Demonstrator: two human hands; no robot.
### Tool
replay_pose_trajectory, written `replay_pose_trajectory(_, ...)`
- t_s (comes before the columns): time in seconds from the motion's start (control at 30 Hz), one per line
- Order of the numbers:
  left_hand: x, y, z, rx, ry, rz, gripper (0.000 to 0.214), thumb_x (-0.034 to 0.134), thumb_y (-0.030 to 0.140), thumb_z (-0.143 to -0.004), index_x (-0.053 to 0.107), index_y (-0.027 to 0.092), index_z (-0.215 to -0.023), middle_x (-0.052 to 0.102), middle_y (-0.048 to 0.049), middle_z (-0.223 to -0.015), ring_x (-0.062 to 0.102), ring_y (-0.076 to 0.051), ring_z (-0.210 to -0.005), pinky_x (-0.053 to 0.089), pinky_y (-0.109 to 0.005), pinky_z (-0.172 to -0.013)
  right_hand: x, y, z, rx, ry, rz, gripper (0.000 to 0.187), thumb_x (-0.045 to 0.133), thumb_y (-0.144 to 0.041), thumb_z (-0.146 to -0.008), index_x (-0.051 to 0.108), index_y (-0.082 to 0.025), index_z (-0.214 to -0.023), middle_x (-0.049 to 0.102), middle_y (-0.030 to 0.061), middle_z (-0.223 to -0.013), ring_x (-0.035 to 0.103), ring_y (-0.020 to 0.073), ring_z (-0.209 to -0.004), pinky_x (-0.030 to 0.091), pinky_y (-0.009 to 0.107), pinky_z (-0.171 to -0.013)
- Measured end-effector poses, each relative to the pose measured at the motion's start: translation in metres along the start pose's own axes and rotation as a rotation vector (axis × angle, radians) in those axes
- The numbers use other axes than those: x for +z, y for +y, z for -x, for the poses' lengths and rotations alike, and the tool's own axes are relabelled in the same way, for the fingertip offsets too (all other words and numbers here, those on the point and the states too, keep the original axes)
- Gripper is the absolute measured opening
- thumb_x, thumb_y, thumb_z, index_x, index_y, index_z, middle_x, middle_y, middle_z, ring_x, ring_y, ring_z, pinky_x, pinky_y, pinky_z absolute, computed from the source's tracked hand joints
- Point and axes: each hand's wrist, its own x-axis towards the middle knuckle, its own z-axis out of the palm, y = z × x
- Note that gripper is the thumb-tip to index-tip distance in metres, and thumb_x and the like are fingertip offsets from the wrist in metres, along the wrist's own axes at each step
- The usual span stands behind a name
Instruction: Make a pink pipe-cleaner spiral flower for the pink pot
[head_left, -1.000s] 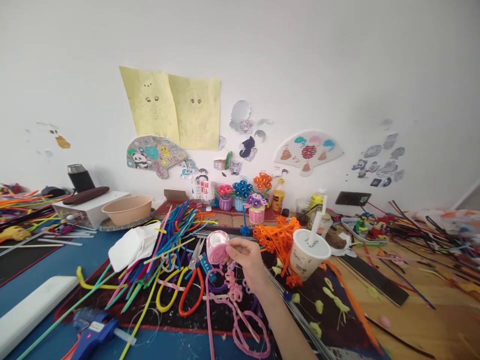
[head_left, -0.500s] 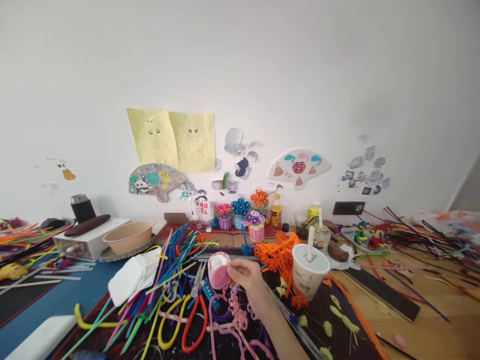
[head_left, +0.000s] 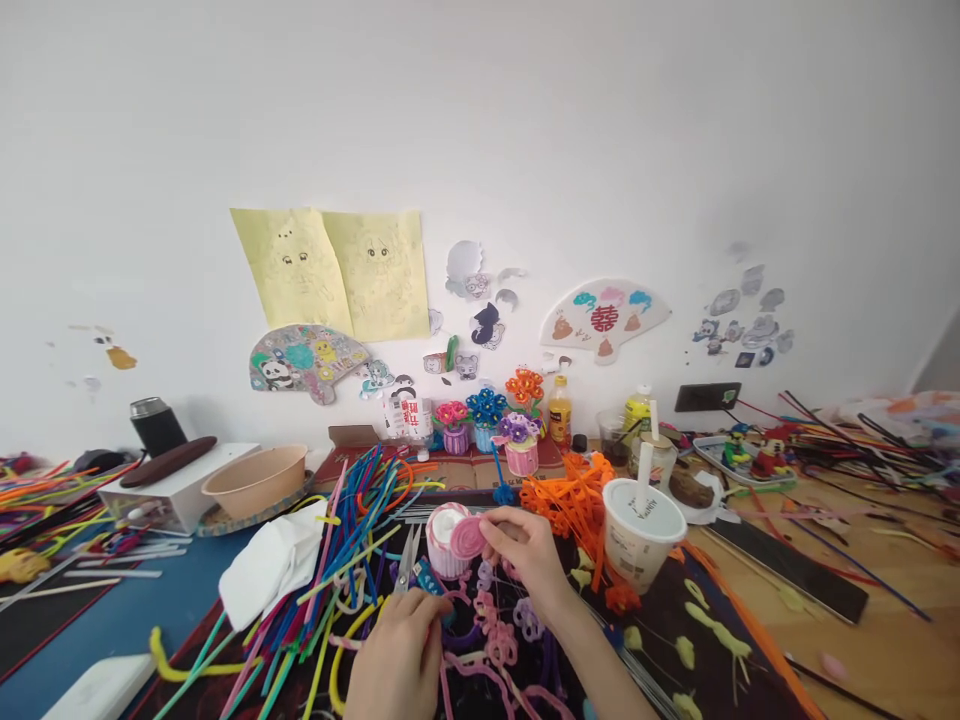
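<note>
My right hand pinches a flat pink spiral disc between thumb and fingers. The disc tilts over the near right rim of a pink-and-white striped pot, whose inside looks white. My left hand hovers low at the front, fingers bent and thumb apart, with nothing visible in its grasp. It covers the handles of the scissors; only the blades show. Just beyond its fingertips lies a small teal object, partly covered. Pink and purple looped chenille stems lie between my hands.
Colourful chenille stems and white cloths lie left. An orange stem bundle and a lidded cup with straw stand right. Behind are flower pots, bottles and the wall. A peach bowl sits far left.
My left hand has come in from the lower edge over the scissors' handles. My right hand keeps the pink disc, now turned slightly more to the right of the pot's opening. The view shifted slightly.
</note>
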Motion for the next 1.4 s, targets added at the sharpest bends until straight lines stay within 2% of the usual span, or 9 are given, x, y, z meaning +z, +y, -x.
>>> replay_pose_trajectory(0.1,0.013,-0.001,-0.02,-0.043,-0.073,-0.404,0.035,0.037,0.003,-0.087,0.07,0.017,-0.091,0.07,-0.0087,-0.094,0.063,-0.025,-0.093,0.048,-0.035,-0.077,0.0,-0.001,0.0,0.0,-0.003,0.031,0.032,0.082,-0.044,-0.065,0.075,-0.015,-0.074,0.066,0.0005,-0.053,0.059,0.0145,-0.047,0.048,0.024,-0.045)
replay_pose_trajectory(0.27,0.021,0.008,-0.03,-0.064,-0.085,-0.468,0.037,0.033,0.0,-0.086,0.067,0.014,-0.09,0.069,-0.0113,-0.094,0.063,-0.028,-0.095,0.047,-0.036,-0.076,0.0,0.0,0.001,-0.002,-0.001,0.053,0.03,0.08,-0.043,-0.069,0.075,-0.015,-0.077,0.066,0.0004,-0.056,0.06,0.0144,-0.049,0.049,0.023,-0.047)
replay_pose_trajectory(0.4,0.006,0.009,-0.032,-0.103,-0.121,-0.442,0.032,0.034,0.005,-0.089,0.064,0.013,-0.085,0.069,-0.0127,-0.09,0.066,-0.029,-0.092,0.048,-0.036,-0.072,-0.003,0.001,-0.002,-0.004,0.009,0.067,0.029,0.08,-0.043,-0.068,0.074,-0.015,-0.075,0.065,-0.0005,-0.053,0.059,0.014,-0.046,0.049,0.023,-0.045)
replay_pose_trajectory(0.57,-0.041,-0.009,-0.037,-0.132,-0.132,-0.258,0.022,0.04,0.025,-0.092,0.058,0.021,-0.082,0.07,-0.0009,-0.073,0.067,-0.02,-0.068,0.048,-0.029,-0.062,-0.008,-0.001,-0.004,-0.028,0.033,0.086,0.026,0.076,-0.04,-0.073,0.074,-0.015,-0.079,0.063,-0.0017,-0.048,0.055,0.0118,-0.041,0.047,0.021,-0.041)
replay_pose_trajectory(0.7,-0.056,-0.011,-0.048,-0.081,0.144,0.381,0.028,0.056,0.049,-0.081,0.063,0.022,-0.08,0.068,0.0012,-0.068,0.063,-0.016,-0.06,0.048,-0.024,-0.057,-0.007,-0.001,-0.002,-0.034,0.03,0.088,0.024,0.077,-0.039,-0.074,0.074,-0.016,-0.08,0.064,-0.0017,-0.049,0.057,0.0117,-0.042,0.047,0.021,-0.042)
replay_pose_trajectory(0.83,-0.04,-0.004,-0.059,-0.046,0.271,0.731,0.026,0.069,0.045,-0.073,0.069,0.022,-0.084,0.071,0.0002,-0.074,0.064,-0.015,-0.069,0.05,-0.02,-0.062,-0.005,0.0,0.0,-0.02,0.005,0.102,0.02,0.077,-0.036,-0.074,0.074,-0.017,-0.079,0.066,-0.0008,-0.054,0.061,0.0132,-0.047,0.049,0.021,-0.045)
replay_pose_trajectory(0.97,-0.021,-0.005,-0.059,-0.09,0.33,0.876,0.018,0.072,0.039,-0.074,0.069,0.022,-0.081,0.069,0.002,-0.073,0.06,-0.012,-0.067,0.048,-0.017,-0.06,-0.005,0.001,0.001,-0.002,-0.017,0.126,0.017,0.077,-0.033,-0.075,0.075,-0.017,-0.079,0.069,0.0008,-0.062,0.064,0.0147,-0.053,0.053,0.022,-0.051)
replay_pose_trajectory(1.27,0.002,-0.019,-0.056,-0.065,0.389,0.821,0.014,0.07,0.037,-0.078,0.066,0.023,-0.079,0.064,0.0022,-0.076,0.057,-0.012,-0.069,0.047,-0.019,-0.06,-0.004,0.008,0.004,0.007,0.0,0.284,0.015,0.074,-0.032,-0.077,0.074,-0.018,-0.082,0.074,0.0046,-0.075,0.07,0.0198,-0.063,0.057,0.026,-0.057)
replay_pose_trajectory(1.4,0.008,-0.019,-0.055,0.0,0.496,0.681,0.009,0.07,0.031,-0.08,0.066,0.023,-0.08,0.062,0.0026,-0.075,0.057,-0.012,-0.068,0.047,-0.022,-0.061,-0.003,0.008,0.004,-0.05,-0.026,0.391,0.014,0.072,-0.03,-0.078,0.075,-0.017,-0.083,0.074,0.0057,-0.076,0.068,0.0196,-0.061,0.056,0.027,-0.055)
